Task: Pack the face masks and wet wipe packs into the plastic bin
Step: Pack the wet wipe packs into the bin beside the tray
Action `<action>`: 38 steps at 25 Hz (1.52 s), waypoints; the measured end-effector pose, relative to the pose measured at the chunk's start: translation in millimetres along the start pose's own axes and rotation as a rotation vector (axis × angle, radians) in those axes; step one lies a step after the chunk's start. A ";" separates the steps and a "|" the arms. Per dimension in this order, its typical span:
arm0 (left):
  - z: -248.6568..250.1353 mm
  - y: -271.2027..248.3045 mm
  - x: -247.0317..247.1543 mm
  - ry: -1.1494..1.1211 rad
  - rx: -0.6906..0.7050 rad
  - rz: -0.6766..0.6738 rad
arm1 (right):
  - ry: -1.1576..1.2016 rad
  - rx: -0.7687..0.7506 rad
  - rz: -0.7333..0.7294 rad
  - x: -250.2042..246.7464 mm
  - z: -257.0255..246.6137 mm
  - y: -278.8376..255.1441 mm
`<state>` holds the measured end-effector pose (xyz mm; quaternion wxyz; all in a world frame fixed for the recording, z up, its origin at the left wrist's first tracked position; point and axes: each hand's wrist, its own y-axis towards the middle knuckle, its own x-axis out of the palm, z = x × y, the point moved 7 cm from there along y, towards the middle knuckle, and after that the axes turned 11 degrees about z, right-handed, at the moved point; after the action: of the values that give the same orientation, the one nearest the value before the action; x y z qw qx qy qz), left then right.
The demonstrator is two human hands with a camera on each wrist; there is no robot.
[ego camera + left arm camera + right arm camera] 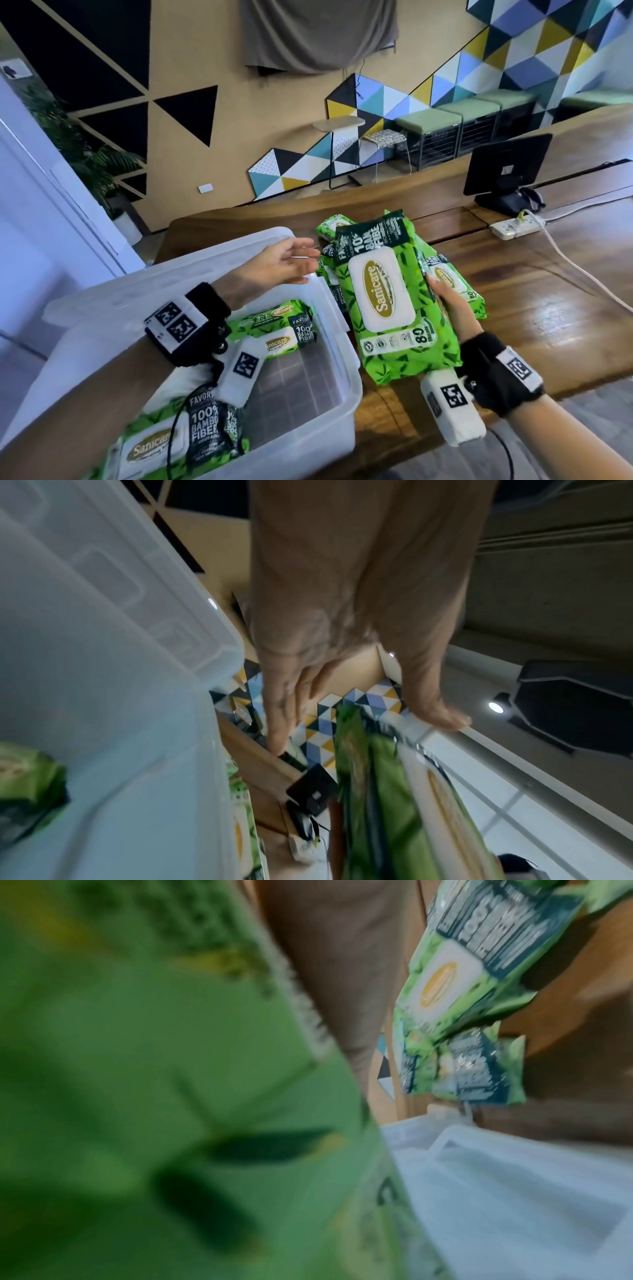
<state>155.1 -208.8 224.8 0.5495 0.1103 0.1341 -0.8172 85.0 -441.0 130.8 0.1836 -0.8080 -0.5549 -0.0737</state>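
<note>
the step in hand is the carrying of one more wet wipe pack to the bin. the right hand (452, 308) holds a green sanicare wet wipe pack (394, 298) up off the table (513, 308), its fingers (436, 286) curled round the pack's right edge and its thumb hidden behind, so the pack stands tilted, label toward the head camera, just beside the right wall of the plastic bin (337, 308). the right wrist view is almost filled by the pack's blurred green wrapper, so it adds little about the grip.

the left hand (281, 262) hangs over the far right corner of the bin, palm turned toward the pack, fingers straight and spread wide, holding nothing; the left wrist view shows the same spread, with the pack's edge close below the thumb. it looks ready to take the pack's free side.

two packs already lie in the bin: one at the far end (277, 325) and one at the near left corner (164, 442), with bare floor between them. more packs (452, 277) lie on the table behind the held one. no face masks can be made out in any view.

the next move likely calls for bringing the pack over the rim, laying it flat and lowering it into the bare middle of the bin, with the left hand steadying it. the soft, floppy wrapper may sag or catch on the rim if carried by one edge alone.
</note>
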 end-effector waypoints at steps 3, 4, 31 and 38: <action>0.6 -15.6 29.2 -0.159 -0.155 -0.216 | 0.251 0.052 -0.180 50.9 -25.1 -19.1; 2.4 -22.0 36.1 -0.257 -0.202 -0.274 | 0.328 0.116 -0.295 71.1 -27.9 -27.9; -171.6 -5.7 -48.1 0.720 -0.376 -0.059 | -1.437 0.066 0.161 -50.4 69.6 174.1; -190.3 7.9 -22.7 1.161 -0.270 -0.090 | -1.359 -0.073 0.123 -37.3 45.8 154.1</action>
<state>177.1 -127.1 52.7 0.3605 0.4622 0.5197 -0.6215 209.5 -504.9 43.4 -0.2291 -0.7107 -0.4971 0.4419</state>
